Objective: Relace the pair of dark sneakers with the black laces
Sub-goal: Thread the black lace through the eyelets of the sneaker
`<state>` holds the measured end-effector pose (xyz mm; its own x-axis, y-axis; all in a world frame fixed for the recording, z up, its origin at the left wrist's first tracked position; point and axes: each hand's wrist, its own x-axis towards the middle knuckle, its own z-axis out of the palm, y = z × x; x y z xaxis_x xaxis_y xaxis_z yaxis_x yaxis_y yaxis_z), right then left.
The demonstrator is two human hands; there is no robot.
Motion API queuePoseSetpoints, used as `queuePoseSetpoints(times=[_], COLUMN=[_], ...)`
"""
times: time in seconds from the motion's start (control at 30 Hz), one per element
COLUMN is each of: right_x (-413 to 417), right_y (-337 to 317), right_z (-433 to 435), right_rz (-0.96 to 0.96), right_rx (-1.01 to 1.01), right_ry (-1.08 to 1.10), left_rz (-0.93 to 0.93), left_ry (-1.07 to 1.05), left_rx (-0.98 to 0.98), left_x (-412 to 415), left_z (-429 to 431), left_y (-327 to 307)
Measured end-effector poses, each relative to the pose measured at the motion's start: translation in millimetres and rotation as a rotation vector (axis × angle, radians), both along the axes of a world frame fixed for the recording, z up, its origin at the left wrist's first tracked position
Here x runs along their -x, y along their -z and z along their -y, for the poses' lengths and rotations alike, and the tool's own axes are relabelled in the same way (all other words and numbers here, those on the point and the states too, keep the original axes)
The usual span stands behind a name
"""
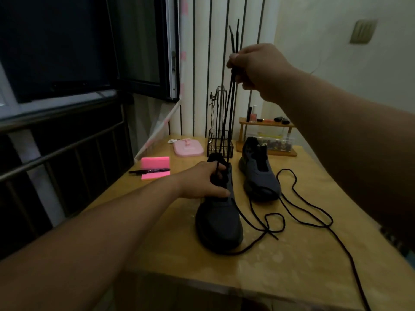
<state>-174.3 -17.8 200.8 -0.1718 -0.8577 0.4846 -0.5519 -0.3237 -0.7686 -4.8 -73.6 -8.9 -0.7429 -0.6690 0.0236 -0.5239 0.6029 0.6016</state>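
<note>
My right hand [258, 68] is raised high, arm stretched forward, fingers [233, 60] pinched on both ends of a black lace [228, 113] that runs taut and nearly upright down to the near sneaker [219, 221]. My left hand [203, 181] reaches in low, fingers clamped on that shoe's collar. It stands on the counter [280, 265], toe towards me, heel away. The second sneaker [258, 173] sits just beyond to the right, a loose lace [303, 212] beside it
</note>
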Motion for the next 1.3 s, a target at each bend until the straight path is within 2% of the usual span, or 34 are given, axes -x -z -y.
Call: queuePoseSetpoints(times=[0.13, 0.33, 0.4, 0.53, 0.63, 0.83, 0.93, 1.0, 1.03, 1.07, 1.13, 1.2, 1.3], right_x=[-2.1, -7.2, -7.9, -6.3, -8.0, -7.9, 4.9, 16.3, 22.5, 26.0, 23.7, 16.3, 5.2], right_y=[-8.0, -7.0, -1.8, 4.8, 5.6, 12.8, 42.0, 79.9, 102.2, 124.1, 158.9, 178.7, 190.0], right_z=[4.4, 11.5, 11.9, 13.0, 17.3, 29.8, 36.5, 29.3, 23.7, 15.6, -3.3, -13.9, -13.6], right_rz=[0.124, 0.323, 0.260, 0.055, 0.009, 0.211, 0.264, 0.125, 0.007, -0.088, -0.138, -0.192, -0.277], right_rx=[0.068, 0.124, 0.051, -0.057, -0.088, -0.115, -0.277, -0.490, -0.585, -0.660, -0.753, -0.753, -0.657], right_ry=[0.068, 0.135, 0.099, 0.020, -0.003, -0.022, 0.058, 0.125, 0.070, -0.044, -0.290, -0.352, -0.246], left_rz=[0.057, 0.084, 0.040, -0.205, -0.243, -0.376, -0.425, -0.442, -0.449, -0.456, -0.466, -0.483, -0.521], left_ry=[0.000, 0.030, 0.013, -0.058, -0.052, -0.080, -0.117, -0.140, -0.144, -0.144, -0.143, -0.134, -0.139], left_rx=[0.089, 0.098, 0.081, 0.126, -0.020, -0.238, -0.296, -0.295, -0.288, -0.281, -0.272, -0.282, -0.299], left_x=[0.2, 1.0, 0.2, 3.6, 12.8, 21.9, 20.0, 15.5, 13.2, 11.6, 10.2, 12.2, 18.9], left_z=[3.9, 10.4, 5.7, -2.3, -3.5, 5.4, 12.7, 15.2, 15.9, 16.7, 17.4, 15.5, 7.8], left_y=[7.1, 8.7, 4.8, -18.1, -39.9, -59.5, -56.9, -54.0, -52.8, -51.5, -49.3, -46.7, -40.9])
